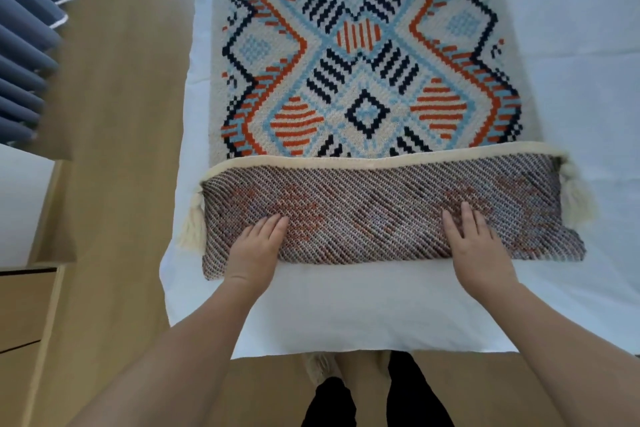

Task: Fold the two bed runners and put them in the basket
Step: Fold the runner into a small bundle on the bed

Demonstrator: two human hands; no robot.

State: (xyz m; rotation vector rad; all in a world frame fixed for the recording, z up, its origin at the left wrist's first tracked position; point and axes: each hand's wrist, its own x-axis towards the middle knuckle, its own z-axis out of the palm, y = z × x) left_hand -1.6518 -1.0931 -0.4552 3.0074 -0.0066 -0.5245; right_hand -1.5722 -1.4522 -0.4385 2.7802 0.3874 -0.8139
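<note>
Spread out flat on the white bed (346,308) - bed runner (363,55), near end folded over, back side up. Pressed down on that folded part - left hand (258,246) and right hand (474,246), fingers straight, not grabbing, cloth right under them.

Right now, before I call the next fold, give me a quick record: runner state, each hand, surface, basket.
runner: patterned bed runner lies flat along the white bed, pattern side up
fold: near end turned over once into a folded flap, underside showing; a tassel at each near corner
left hand: flat on the flap, fingers straight
right hand: flat on the flap, fingers straight
second runner: cannot make one out
basket: not in view
</note>
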